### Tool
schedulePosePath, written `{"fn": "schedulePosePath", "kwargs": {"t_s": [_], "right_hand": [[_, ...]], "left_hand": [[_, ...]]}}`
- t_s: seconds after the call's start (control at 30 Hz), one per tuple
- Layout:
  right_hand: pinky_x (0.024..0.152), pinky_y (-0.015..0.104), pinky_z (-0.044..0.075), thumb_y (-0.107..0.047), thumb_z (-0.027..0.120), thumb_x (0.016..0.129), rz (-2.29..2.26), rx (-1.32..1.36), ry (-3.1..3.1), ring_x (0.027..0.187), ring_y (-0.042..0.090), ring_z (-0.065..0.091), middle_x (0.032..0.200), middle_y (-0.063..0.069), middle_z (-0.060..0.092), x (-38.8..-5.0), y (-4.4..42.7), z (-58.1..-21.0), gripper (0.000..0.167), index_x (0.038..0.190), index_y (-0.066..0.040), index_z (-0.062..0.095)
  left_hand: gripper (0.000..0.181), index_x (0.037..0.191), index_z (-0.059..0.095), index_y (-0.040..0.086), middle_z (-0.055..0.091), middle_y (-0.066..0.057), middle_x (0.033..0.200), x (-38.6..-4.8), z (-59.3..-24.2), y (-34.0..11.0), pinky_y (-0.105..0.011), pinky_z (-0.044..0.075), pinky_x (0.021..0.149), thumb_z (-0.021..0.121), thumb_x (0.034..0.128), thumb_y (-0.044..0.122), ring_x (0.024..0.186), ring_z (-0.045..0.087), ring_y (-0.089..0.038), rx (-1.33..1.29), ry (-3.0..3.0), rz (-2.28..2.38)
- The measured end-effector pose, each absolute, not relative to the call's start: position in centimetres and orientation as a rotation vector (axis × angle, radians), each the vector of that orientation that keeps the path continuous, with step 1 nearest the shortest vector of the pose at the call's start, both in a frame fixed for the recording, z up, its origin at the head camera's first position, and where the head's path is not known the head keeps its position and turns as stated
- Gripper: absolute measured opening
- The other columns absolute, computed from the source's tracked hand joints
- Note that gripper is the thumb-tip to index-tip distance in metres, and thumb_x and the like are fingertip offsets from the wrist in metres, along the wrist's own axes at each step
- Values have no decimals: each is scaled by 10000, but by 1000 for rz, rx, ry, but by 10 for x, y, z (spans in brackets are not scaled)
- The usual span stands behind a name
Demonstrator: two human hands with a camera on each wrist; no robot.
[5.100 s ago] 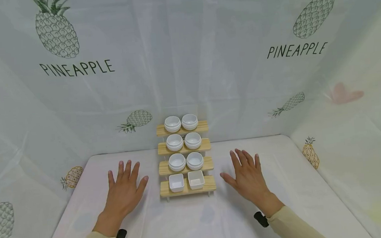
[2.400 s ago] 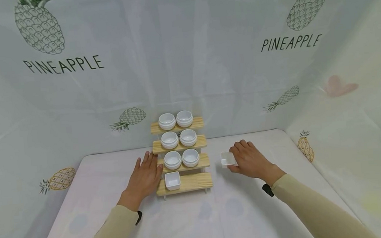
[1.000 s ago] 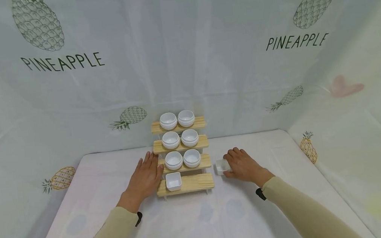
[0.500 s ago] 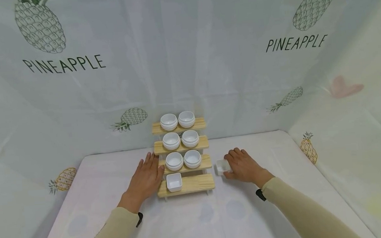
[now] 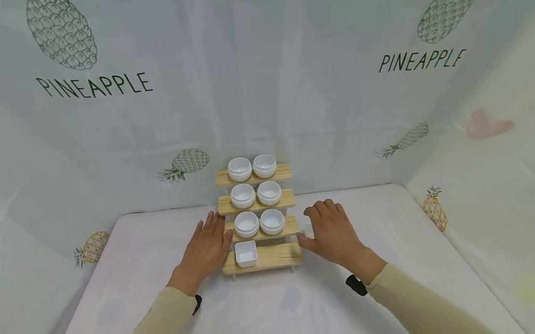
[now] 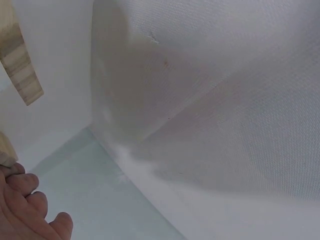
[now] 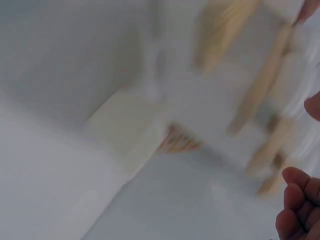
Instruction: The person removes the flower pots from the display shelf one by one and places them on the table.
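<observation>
A wooden tiered display rack stands at the back middle of the table. One white square bowl sits at the left of its lowest tier. My left hand lies with straight fingers along the rack's left side; in the left wrist view its fingertips touch the wood. To the right of the rack, my right hand hovers with thumb and fingers spread apart, gripping nothing. Beneath it a second square bowl, off-white, rests on the table, blurred in the right wrist view and mostly covered by the hand in the head view.
Pairs of white round bowls occupy the three upper tiers. A white cloth covers the table. Behind it hangs a curtain printed with pineapples, and more fabric closes in both sides.
My right hand took the right square bowl off the lowest tier, set it on the table right of the rack, then let go and lifted slightly. My left hand moved against the rack and stayed.
</observation>
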State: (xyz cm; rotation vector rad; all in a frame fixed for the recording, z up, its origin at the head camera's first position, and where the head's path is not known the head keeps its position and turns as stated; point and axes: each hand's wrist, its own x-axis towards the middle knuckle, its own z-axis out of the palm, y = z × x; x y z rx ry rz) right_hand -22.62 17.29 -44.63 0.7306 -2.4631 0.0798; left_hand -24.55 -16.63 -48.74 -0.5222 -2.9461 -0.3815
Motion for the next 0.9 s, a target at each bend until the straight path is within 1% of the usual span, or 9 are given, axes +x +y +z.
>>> {"fn": "schedulePosePath", "kwargs": {"t_s": [0.13,0.27,0.37,0.43,0.6,0.77,0.9], "right_hand": [[716,383,425,-442,796,858,130,843,-2392,865,277,534,945,65,621,-211,128,-443,457,1061,-53,669],[713,362,431,-483,770,873,41,930,-2369,881,245,537,953,37,611,-202,91,-459,466,1075,-77,662],[722,349,437,-495,743,882,-41,936,-2365,894,226,537,959,22,608,-199,73,-472,486,1125,-79,677],[729,345,442,-502,716,896,-93,923,-2360,903,221,540,965,20,615,-198,65,-477,501,1153,-73,686],[752,340,453,-542,655,944,-185,899,-2380,947,220,552,1047,25,643,-199,58,-480,551,1214,-62,686],[754,337,462,-571,644,958,-197,903,-2419,978,218,570,1118,21,656,-199,56,-476,536,1180,-85,684],[761,339,474,-578,688,930,-166,906,-2459,1006,215,587,1132,13,662,-199,55,-473,516,1137,-105,691]], "left_hand": [[655,1613,323,-84,307,-250,1692,-246,-485,-167,-602,234,1297,336,1162,392,1607,235,-402,-525,-2953,-384],[653,1612,325,-84,302,-254,1692,-245,-483,-168,-604,222,1300,334,1162,388,1608,229,-401,-527,-2963,-389],[656,1617,313,-83,294,-248,1697,-244,-483,-168,-601,214,1303,327,1163,390,1611,223,-398,-522,-2971,-395],[657,1619,306,-83,291,-245,1699,-244,-484,-168,-600,213,1303,325,1164,390,1612,220,-399,-520,-2973,-398],[661,1625,294,-77,284,-238,1704,-244,-484,-167,-599,209,1305,316,1166,397,1615,209,-396,-516,-2982,-399],[668,1626,291,-79,292,-244,1700,-243,-485,-167,-595,216,1304,315,1165,403,1614,218,-392,-507,-2981,-387],[670,1626,283,-84,290,-251,1698,-243,-486,-167,-595,215,1304,314,1165,401,1614,217,-390,-498,-2983,-380]]}}
